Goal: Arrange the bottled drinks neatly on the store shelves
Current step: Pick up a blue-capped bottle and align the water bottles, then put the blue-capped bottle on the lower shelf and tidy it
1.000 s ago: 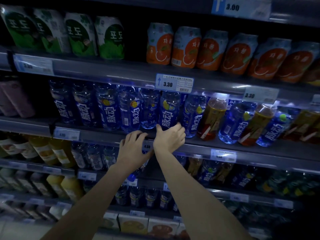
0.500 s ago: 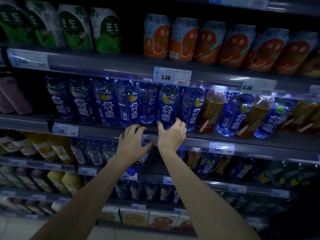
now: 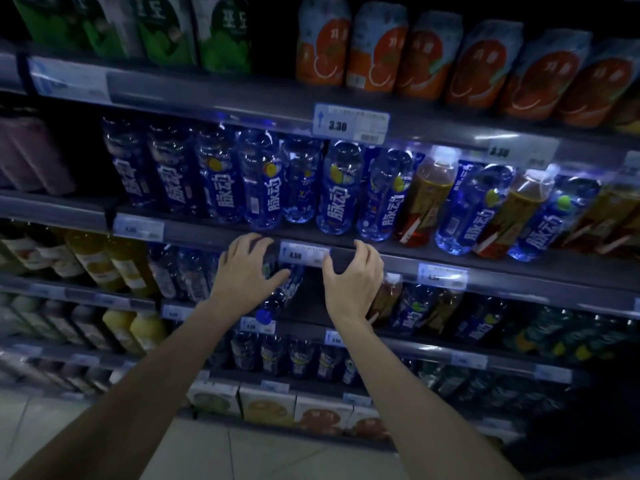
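A row of blue-labelled drink bottles [image 3: 341, 199] stands on the middle shelf [image 3: 519, 271], with amber tea bottles [image 3: 429, 199] mixed in on the right. My left hand [image 3: 246, 271] grips a tilted blue bottle [image 3: 287, 289] just below that shelf's edge, its blue cap pointing down. My right hand [image 3: 353, 278] hovers beside it in front of the shelf lip with loosely curved fingers and holds nothing. A 4.50 price tag [image 3: 304, 252] sits between the two hands.
Green cartons [image 3: 221, 32] and orange cans [image 3: 426, 57] fill the top shelf. Yellow juice bottles [image 3: 100, 258] stand at the left, more blue bottles [image 3: 415, 306] on the shelf below, and boxed drinks [image 3: 266, 407] near the floor.
My right hand has come off the blue bottle on the middle shelf and dropped to the shelf edge. The two hands have moved apart. The left still holds its bottle.
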Tool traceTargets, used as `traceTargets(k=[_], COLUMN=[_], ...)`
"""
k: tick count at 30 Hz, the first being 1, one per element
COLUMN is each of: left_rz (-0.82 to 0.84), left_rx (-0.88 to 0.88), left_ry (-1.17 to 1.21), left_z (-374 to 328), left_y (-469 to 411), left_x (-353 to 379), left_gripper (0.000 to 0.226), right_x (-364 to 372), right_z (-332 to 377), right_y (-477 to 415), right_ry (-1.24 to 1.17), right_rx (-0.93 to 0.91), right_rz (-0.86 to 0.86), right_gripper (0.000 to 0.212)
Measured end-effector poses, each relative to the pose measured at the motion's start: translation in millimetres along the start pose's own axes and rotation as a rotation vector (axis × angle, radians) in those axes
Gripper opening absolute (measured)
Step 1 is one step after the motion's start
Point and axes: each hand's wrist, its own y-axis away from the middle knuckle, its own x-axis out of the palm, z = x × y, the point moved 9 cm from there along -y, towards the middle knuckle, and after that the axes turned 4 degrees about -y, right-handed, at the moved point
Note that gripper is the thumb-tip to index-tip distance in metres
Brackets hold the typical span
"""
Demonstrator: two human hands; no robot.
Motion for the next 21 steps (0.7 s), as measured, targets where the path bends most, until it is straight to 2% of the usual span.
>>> traceTargets(k=[8, 15, 21], left_rz=[-0.007, 0.094, 0.145], left_rx=[-0.067, -0.195, -0.267], left_ry=[0.007, 0.07, 0.244], left_z=[44.6, 90.0, 109.0], left_y=[43.2, 69.9, 63.9], left_x=[46.3, 145.7, 216.8], left_gripper=[0.065, 0.072, 0.072], right_x=[54.9, 133.3, 191.5], right_z=[-10.8, -77.0, -147.2], right_y=[64.5, 103.1, 109.9], right_ry=[0.032, 0.056, 0.169], right_rx=[-0.244, -0.153, -0.082], right_rz=[0.087, 0.253, 0.44], right_gripper=[0.05, 0.055, 0.062])
